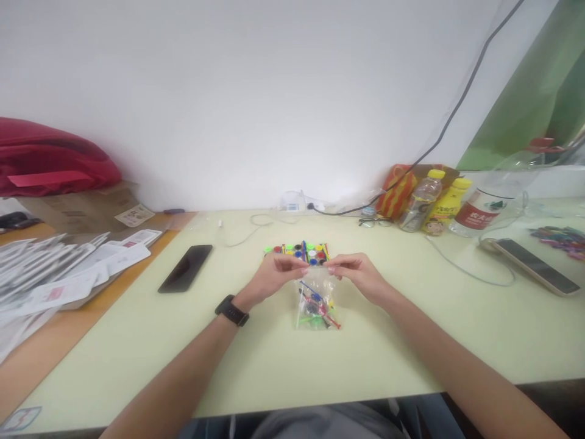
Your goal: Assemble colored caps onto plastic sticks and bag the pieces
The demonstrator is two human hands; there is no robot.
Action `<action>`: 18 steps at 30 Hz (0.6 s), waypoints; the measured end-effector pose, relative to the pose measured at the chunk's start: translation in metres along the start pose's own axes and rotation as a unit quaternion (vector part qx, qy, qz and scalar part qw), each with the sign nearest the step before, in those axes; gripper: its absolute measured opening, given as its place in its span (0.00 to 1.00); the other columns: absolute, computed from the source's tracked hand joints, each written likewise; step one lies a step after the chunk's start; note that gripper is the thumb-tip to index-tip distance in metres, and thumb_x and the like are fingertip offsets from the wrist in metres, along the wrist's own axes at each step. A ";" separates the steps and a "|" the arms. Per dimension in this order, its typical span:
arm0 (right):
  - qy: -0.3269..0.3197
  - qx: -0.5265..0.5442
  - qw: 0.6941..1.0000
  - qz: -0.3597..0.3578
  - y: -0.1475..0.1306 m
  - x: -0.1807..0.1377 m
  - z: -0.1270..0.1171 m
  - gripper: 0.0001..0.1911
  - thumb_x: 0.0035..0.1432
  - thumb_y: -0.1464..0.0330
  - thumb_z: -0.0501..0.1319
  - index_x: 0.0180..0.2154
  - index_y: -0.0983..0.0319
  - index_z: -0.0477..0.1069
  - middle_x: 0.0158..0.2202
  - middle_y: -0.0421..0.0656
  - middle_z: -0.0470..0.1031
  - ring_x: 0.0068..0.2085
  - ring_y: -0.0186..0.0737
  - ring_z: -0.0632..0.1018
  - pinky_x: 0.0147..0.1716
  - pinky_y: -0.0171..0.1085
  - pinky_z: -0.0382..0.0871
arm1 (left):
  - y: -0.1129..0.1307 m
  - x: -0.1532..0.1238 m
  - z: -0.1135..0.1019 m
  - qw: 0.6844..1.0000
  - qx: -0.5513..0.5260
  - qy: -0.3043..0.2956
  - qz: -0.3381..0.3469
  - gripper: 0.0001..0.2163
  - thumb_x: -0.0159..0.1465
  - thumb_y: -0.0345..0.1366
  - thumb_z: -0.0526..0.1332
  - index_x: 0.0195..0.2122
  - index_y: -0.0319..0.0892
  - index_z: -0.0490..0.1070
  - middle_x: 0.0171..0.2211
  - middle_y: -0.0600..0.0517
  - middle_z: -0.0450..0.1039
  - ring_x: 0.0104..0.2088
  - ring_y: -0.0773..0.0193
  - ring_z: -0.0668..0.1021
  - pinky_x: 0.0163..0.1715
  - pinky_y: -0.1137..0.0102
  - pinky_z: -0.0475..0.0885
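Observation:
A clear plastic bag (316,305) with small coloured plastic pieces inside hangs or lies in front of me at the middle of the table. My left hand (278,271) pinches the left side of its top edge, thumb against fingers. At the right side of that edge my right hand (359,274) is closed in the same way. Just beyond my fingers sit several coloured round caps and sticks (299,249), partly hidden by my hands. A black watch (232,310) is on my left wrist.
A black phone (185,269) lies to the left, near white packets (59,268) and a cardboard box (77,207). Bottles (445,204), a large jug (479,207), glasses (375,222) and another phone (537,266) are on the right. A cable (461,100) hangs along the wall.

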State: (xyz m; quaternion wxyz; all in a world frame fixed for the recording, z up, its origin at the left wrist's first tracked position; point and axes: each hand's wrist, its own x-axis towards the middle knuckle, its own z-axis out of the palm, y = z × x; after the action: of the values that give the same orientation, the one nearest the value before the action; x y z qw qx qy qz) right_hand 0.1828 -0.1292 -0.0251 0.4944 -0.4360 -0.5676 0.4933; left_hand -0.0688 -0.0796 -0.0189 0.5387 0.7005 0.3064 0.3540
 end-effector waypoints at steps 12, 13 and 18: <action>0.008 0.020 1.000 -0.010 0.006 0.002 -0.004 0.20 0.55 0.56 0.71 0.47 0.59 0.84 0.43 0.47 0.83 0.34 0.37 0.72 0.38 0.41 0.68 | -0.006 0.002 0.006 0.996 0.030 0.064 0.052 0.12 0.64 0.42 0.70 0.44 0.41 0.83 0.40 0.45 0.83 0.38 0.59 0.82 0.40 0.67 0.78; 0.006 0.017 1.000 -0.015 0.004 0.002 -0.004 0.21 0.55 0.56 0.72 0.48 0.59 0.84 0.40 0.46 0.82 0.34 0.37 0.72 0.38 0.41 0.68 | -0.006 0.002 0.007 0.996 0.027 0.070 0.055 0.12 0.64 0.42 0.70 0.43 0.41 0.83 0.40 0.45 0.83 0.39 0.58 0.82 0.41 0.67 0.78; 0.014 0.012 1.000 -0.015 0.002 0.001 -0.002 0.18 0.50 0.56 0.74 0.41 0.60 0.84 0.33 0.44 0.80 0.32 0.37 0.72 0.35 0.39 0.68 | -0.004 0.000 0.007 0.996 0.019 0.077 0.044 0.14 0.64 0.43 0.70 0.47 0.40 0.81 0.41 0.45 0.83 0.40 0.58 0.82 0.43 0.66 0.78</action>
State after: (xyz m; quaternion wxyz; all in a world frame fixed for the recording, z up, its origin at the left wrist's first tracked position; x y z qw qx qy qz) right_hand 0.1846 -0.1272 -0.0270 0.5150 -0.4283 -0.5614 0.4860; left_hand -0.0626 -0.0826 -0.0235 0.4842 0.6936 0.3228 0.4245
